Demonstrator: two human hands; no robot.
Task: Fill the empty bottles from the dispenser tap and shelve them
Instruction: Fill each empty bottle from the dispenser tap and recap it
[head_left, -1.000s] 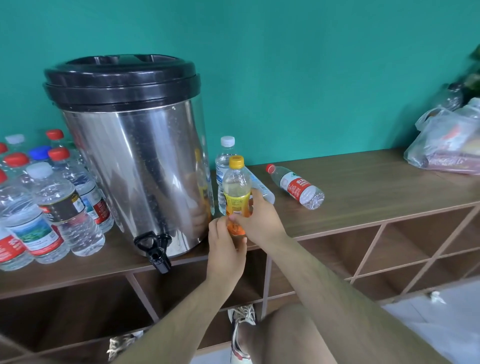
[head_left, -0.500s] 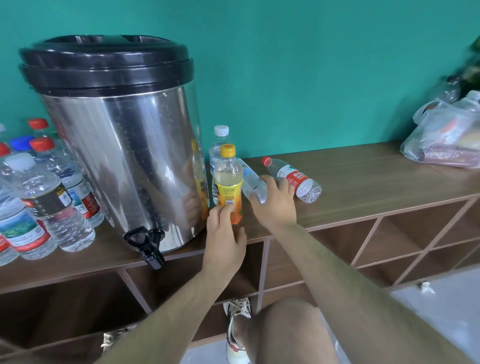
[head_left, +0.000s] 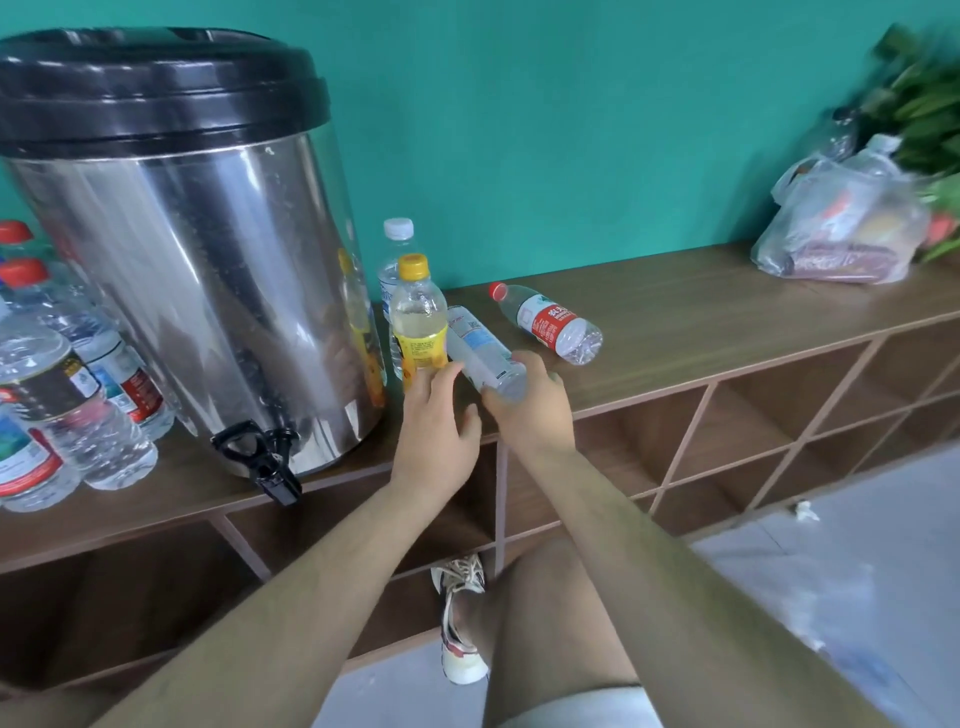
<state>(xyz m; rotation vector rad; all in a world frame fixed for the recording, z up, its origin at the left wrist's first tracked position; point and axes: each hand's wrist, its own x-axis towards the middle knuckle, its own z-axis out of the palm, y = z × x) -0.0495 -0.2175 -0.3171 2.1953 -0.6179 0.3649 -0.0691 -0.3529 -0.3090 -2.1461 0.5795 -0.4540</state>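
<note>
Right hand (head_left: 527, 410) grips clear blue-labelled plastic bottle (head_left: 475, 340), looks unfilled; left hand (head_left: 436, 415) open by yellow-capped plastic bottle (head_left: 418, 317). Red-capped clear bottle (head_left: 550, 322) lies empty. Filling, shelving pending.

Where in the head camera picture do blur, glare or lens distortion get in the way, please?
Head view: motion blur smears the plant and plastic bag at the right edge; glare streaks run down the steel dispenser, whose walls the wide lens splays; the right hand and the clear bottle it grips look fairly sharp.
</note>
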